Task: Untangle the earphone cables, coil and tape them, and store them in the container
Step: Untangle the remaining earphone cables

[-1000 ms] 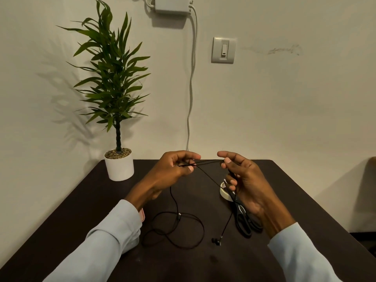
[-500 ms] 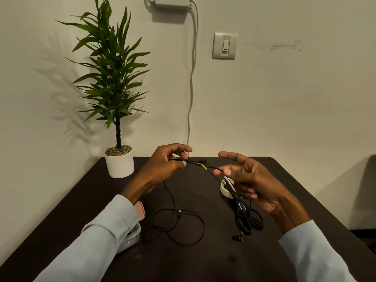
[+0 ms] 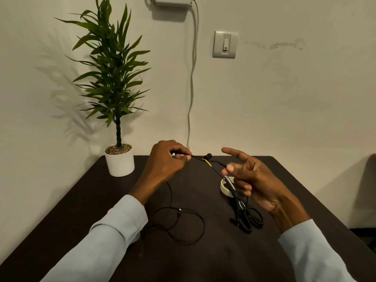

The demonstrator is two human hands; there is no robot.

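Head view, only view. Left hand (image 3: 165, 161) raised above the dark brown wooden table (image 3: 203, 257), thumb and forefinger pinching the thin black earphone cable (image 3: 173, 200); other fingers curled in. From the pinch the cable runs right to a small round black earbud (image 3: 209, 155) and a short gold-coloured connector piece (image 3: 208, 163), both hanging in the air between the hands. A strand goes on to the right hand (image 3: 256, 184), passing by its thumb tip; forefinger points out straight, remaining fingers loosely bent, palm partly up. Cannot tell for sure if that thumb actually pinches the strand or only touches it.

Rest of the cable drops from the left hand down to the table, lying in loose overlapping loops near the left sleeve (image 3: 114, 231), with a small inline piece on the loop. Another black earbud end (image 3: 234, 220) rests on the table just beside the scissor handles.

Black-handled scissors (image 3: 247, 214) lie on the table under the right hand, blades pointing away toward the white roll of tape (image 3: 223, 186), blade tips over the roll. Container not clearly seen; left sleeve covers that spot.

Back left corner: green leafy plant in a white round pot (image 3: 120, 161). Wall: white light switch (image 3: 225, 44), white adapter box (image 3: 173, 1) with a white cord (image 3: 192, 78) hanging down behind the table.
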